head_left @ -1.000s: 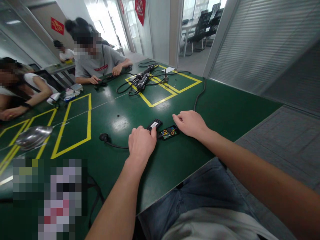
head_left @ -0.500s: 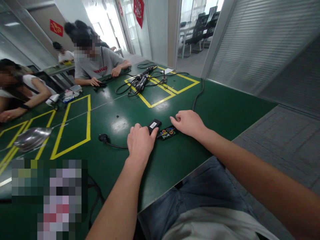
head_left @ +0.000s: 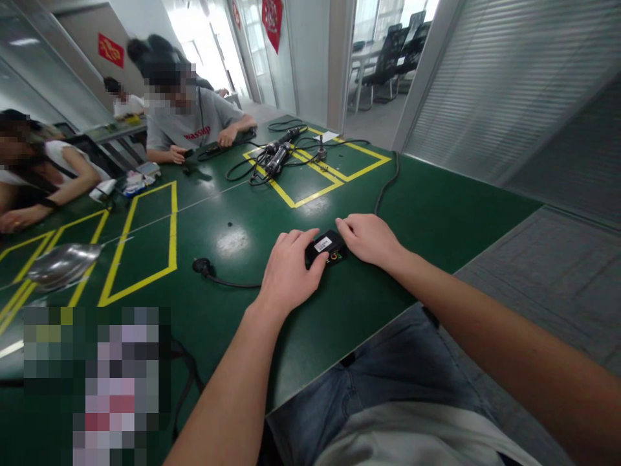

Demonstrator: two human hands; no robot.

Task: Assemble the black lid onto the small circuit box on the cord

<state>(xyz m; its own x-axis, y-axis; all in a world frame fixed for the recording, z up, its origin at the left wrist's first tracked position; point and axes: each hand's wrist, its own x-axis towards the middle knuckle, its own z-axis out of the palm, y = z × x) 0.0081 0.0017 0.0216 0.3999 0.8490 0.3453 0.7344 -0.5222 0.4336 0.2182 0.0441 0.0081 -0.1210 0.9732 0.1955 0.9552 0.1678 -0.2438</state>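
Note:
My left hand (head_left: 291, 262) grips a black adapter cover (head_left: 324, 243) with a white label, thumb at its near edge and fingers at the far one. The cover lies over the power adapter's lower shell (head_left: 345, 256), tilted or offset so that part of the circuit board (head_left: 334, 257) shows along the near side. Curled at the shell's right end is my right hand (head_left: 371, 239); its fingers hide the exact hold. A black cable (head_left: 388, 184) runs away behind it. Left of my left hand, a cord ends in a black plug (head_left: 201, 266).
On the green table (head_left: 233, 362), yellow tape outlines areas. Black electric screwdrivers (head_left: 279, 158) with coiled cords lie at the far side. A metal bowl (head_left: 65, 266) stands at left. A person in a grey shirt (head_left: 194, 123) handles dark parts opposite; another sits farther left.
My left hand has moved right with the cover, from beside the circuit board to over it, hiding most of the board. My right hand has stayed at the right end.

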